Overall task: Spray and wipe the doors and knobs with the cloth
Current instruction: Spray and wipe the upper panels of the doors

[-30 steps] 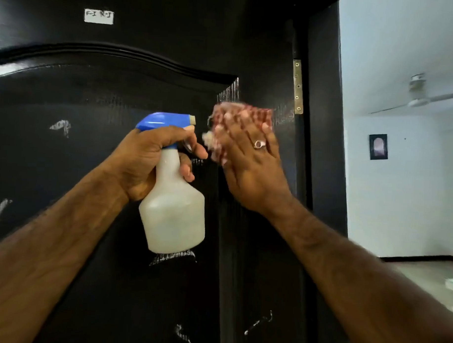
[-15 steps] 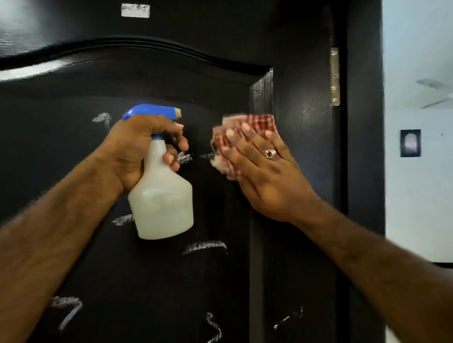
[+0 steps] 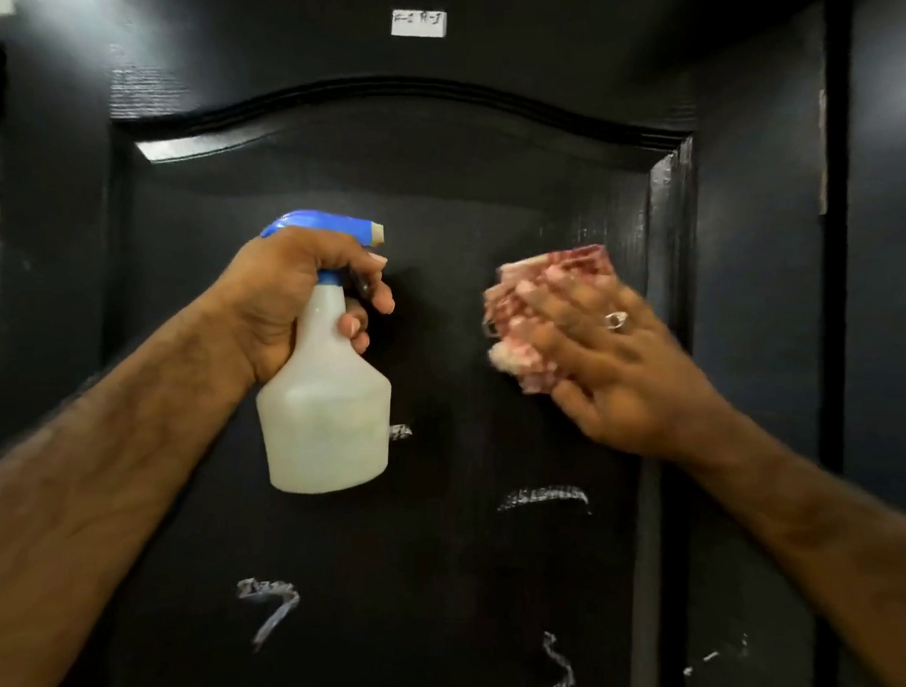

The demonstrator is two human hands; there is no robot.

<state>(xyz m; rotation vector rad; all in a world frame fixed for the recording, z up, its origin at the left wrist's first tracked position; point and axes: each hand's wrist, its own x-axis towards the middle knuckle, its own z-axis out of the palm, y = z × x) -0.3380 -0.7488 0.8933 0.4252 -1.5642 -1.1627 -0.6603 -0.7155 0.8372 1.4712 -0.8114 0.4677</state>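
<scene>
door: black, white streaks below both hands
spray bottle: translucent white, blue head
cloth: red-and-white check

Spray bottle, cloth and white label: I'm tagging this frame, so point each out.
spray bottle (image 3: 325, 421): head view, translucent body.
cloth (image 3: 524, 304): head view, checked fabric left of the fingers.
white label (image 3: 418, 23): head view, its middle.

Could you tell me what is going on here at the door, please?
A person is cleaning a black door. The left hand grips a spray bottle pointed at the panel. The right hand presses a red checked cloth flat against the panel. White smears lower down are not yet wiped.
</scene>
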